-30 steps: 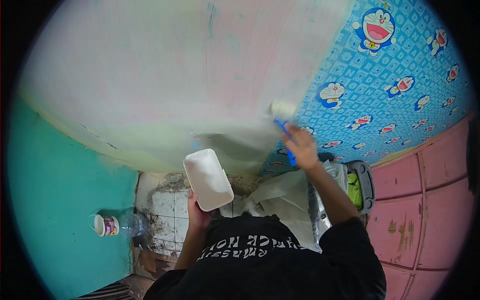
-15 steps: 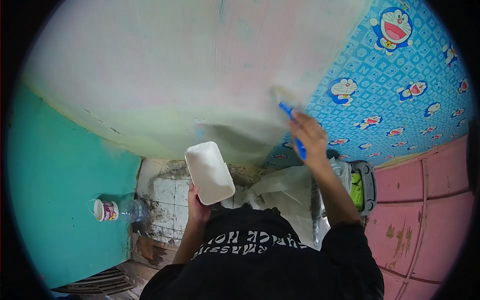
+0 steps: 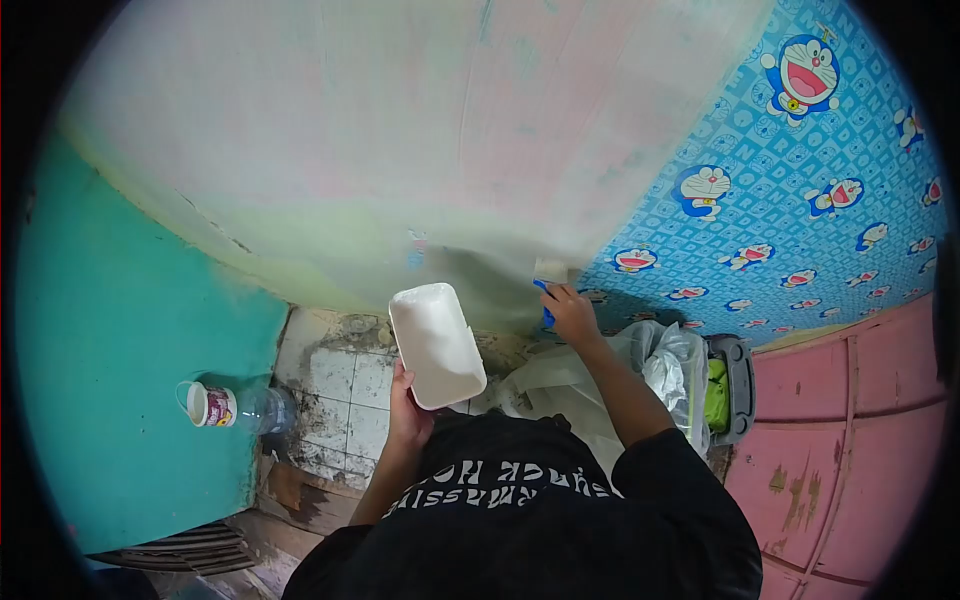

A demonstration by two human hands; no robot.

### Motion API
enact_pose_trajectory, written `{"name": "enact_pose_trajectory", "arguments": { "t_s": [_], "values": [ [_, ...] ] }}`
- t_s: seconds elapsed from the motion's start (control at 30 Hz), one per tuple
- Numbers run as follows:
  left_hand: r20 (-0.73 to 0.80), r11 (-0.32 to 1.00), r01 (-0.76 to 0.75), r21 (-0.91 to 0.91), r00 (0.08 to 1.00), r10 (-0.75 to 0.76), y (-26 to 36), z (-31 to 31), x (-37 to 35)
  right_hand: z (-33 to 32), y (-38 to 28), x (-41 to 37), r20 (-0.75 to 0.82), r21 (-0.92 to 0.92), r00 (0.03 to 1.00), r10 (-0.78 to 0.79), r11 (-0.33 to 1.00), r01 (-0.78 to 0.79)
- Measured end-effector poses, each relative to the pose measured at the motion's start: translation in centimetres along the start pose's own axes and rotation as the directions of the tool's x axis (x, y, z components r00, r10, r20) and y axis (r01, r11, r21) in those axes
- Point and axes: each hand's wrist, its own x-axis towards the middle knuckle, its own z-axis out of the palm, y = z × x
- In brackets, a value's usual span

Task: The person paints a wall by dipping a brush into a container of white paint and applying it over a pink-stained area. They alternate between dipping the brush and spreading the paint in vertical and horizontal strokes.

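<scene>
My right hand point(image 3: 573, 314) is closed around the blue handle of a paintbrush point(image 3: 551, 271). Its pale bristles lie against the lower part of the whitish wall point(image 3: 380, 150), just left of the blue cartoon wallpaper point(image 3: 780, 205). Patches of pink and green show through the white on that wall. My left hand point(image 3: 408, 415) grips the lower left side of a white rectangular tub point(image 3: 440, 345), tilted so that its pale inside faces me. The fingers behind the tub are hidden.
To the left, a small white bucket point(image 3: 212, 405) and a clear plastic bottle point(image 3: 268, 410) are near the teal wall point(image 3: 150, 370). Plastic sheeting point(image 3: 560, 385) and a grey-rimmed bin point(image 3: 738, 390) are on the right, before pink panels point(image 3: 800, 480). Stained tiles point(image 3: 335, 375) cover the floor.
My right hand has brought the paintbrush down and slightly left along the wall, to beside the wallpaper's lower edge. The tub stays in my left hand; the whole view has shifted slightly.
</scene>
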Motion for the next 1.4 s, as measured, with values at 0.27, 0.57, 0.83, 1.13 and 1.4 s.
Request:
{"name": "enact_pose_trajectory", "arguments": {
  "t_s": [0.27, 0.57, 0.83, 1.13, 1.4],
  "values": [
    [-0.026, 1.000, 0.019, -0.012, 0.999, -0.019, 0.1, -0.8, -0.4, -9.4, 0.3, 4.5, -0.276, 0.022, 0.959, -0.064, 0.997, 0.073],
    [0.002, 0.999, 0.051, 0.016, 0.999, -0.051, -0.6, -0.2, 0.0, -19.5, -1.4, 6.9, -0.728, -0.200, 0.644, -0.234, 0.972, 0.127],
    [-0.014, 0.998, 0.053, 0.029, 0.998, -0.053, -0.3, 0.3, -0.7, -0.6, 0.6, -1.3, -0.145, -0.004, 0.989, 0.001, 1.000, -0.001],
    [-0.006, 0.997, 0.073, 0.025, 0.997, -0.073, -0.8, -0.4, -1.2, -8.2, 3.6, 1.0, -0.108, -0.063, 0.986, -0.126, 0.991, 0.120],
    [0.068, 0.995, 0.102, 0.009, 0.992, -0.102, -1.2, 0.2, -0.1, -22.1, -0.6, 5.3, -0.824, -0.235, 0.527, -0.208, 0.972, 0.016]
  ]
}}
